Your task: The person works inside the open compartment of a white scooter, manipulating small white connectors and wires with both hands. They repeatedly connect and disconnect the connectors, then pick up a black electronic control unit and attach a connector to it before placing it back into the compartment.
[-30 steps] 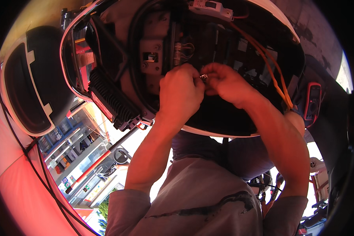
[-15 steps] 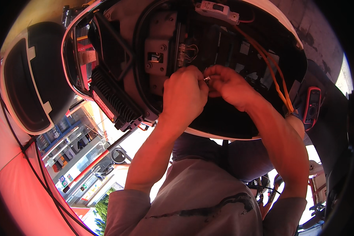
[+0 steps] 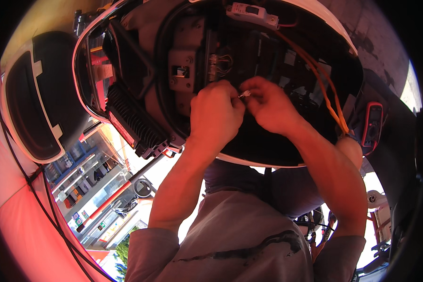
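Note:
Over the open compartment (image 3: 263, 148) of a vehicle, my two hands meet fingertip to fingertip. A small shiny metal piece (image 3: 245, 94) shows between them; it is too small to name. My right hand (image 3: 272, 105) pinches this piece between thumb and fingers. My left hand (image 3: 216, 113) is closed just beside it, its fingertips turned away, so what it grips is hidden. Just beyond my left hand, a connector with thin wires (image 3: 214, 67) is fixed beside a metal bracket (image 3: 182, 70). Farther off lies a white circuit breaker (image 3: 253, 15) with a cable running from it.
Orange cables (image 3: 331, 96) run down the compartment's right side. A red-edged multimeter (image 3: 372, 124) lies at the right. A black finned unit (image 3: 136, 122) sits at the compartment's left edge. Farther left is a raised dark seat or lid (image 3: 30, 103).
The hands and the small metal piece have shifted slightly left, and more of the piece shows between the fingers. The whole view has also shifted a little.

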Motion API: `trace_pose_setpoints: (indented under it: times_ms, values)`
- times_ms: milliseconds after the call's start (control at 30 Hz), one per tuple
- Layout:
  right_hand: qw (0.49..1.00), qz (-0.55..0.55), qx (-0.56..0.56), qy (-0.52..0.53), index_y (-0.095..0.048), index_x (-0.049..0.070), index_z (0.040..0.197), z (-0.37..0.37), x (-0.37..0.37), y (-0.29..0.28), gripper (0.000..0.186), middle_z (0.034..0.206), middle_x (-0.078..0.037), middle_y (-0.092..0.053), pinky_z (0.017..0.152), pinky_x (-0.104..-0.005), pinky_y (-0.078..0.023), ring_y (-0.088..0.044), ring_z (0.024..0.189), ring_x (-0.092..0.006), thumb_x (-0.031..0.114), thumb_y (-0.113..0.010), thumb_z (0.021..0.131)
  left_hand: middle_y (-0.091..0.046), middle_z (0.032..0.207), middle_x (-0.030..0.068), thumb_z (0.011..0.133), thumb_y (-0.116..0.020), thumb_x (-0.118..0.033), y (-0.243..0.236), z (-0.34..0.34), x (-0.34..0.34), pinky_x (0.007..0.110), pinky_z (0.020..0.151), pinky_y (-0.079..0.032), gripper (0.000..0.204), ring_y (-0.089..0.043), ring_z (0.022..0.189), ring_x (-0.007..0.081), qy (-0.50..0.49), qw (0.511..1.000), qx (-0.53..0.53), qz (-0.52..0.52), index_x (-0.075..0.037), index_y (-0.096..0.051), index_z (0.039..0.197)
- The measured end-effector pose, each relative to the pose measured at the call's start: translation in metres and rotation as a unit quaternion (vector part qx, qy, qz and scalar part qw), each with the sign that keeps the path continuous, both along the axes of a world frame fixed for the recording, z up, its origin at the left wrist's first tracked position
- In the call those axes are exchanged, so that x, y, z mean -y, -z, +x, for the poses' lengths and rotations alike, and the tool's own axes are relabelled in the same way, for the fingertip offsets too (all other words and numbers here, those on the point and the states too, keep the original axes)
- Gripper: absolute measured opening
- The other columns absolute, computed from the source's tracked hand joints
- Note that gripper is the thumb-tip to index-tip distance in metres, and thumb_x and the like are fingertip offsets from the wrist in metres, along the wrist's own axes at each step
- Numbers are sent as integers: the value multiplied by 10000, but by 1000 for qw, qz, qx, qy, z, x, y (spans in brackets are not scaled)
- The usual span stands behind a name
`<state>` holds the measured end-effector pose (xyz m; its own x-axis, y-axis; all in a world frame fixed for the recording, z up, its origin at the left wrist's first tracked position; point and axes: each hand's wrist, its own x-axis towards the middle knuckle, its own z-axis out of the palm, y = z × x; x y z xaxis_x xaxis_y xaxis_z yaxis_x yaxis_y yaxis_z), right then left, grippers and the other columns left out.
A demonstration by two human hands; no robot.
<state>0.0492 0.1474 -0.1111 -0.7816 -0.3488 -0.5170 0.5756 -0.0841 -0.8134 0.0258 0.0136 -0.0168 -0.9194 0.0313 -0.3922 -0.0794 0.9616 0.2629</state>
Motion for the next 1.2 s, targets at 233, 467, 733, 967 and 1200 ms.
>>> trace_pose_setpoints:
  times_ms: [233, 467, 733, 967, 1200]
  values:
    - [999, 31, -35, 6, -649, 33, 1174, 0, 0, -4, 263, 971, -158, -734, 793, -355, -561, -724, 889, -265, 60, -607, 916, -735, 786, 139, 777, -714, -88, -1, -1, -2, 382, 694, -565, 126, -728, 724, 287, -1, 1000, 7, -10, -2, -713, 870]
    - [985, 103, -140, 5, -646, 39, 1130, 0, -1, -13, 222, 871, -200, -726, 737, -429, -566, -722, 843, -376, 105, -643, 918, -724, 783, 147, 800, -702, -83, -3, -2, -2, 394, 678, -555, 98, -718, 724, 305, -23, 1000, 10, 13, 0, -700, 851]
    - [982, 119, -148, -22, -645, 41, 1134, -4, -4, -17, 218, 890, -210, -726, 748, -474, -561, -708, 865, -419, 118, -658, 930, -706, 798, 165, 835, -681, -60, -4, -2, -1, 429, 679, -550, 68, -703, 736, 344, -56, 997, 10, 50, 0, -704, 859]
    - [984, 109, -138, -17, -649, 41, 1125, -5, -4, -19, 213, 914, -213, -729, 766, -480, -559, -706, 888, -419, 115, -665, 926, -718, 720, 105, 872, -670, -68, -2, -1, 4, 303, 615, -520, 137, -684, 637, 163, -57, 996, 24, 59, 21, -720, 964]
    - [983, 109, -144, -29, -645, 33, 1119, -6, -6, -23, 205, 933, -217, -728, 773, -481, -559, -704, 907, -420, 104, -656, 926, -714, 792, 158, 841, -681, -69, -8, -2, -4, 420, 692, -553, 96, -709, 746, 332, -79, 996, 25, 41, -10, -731, 900]
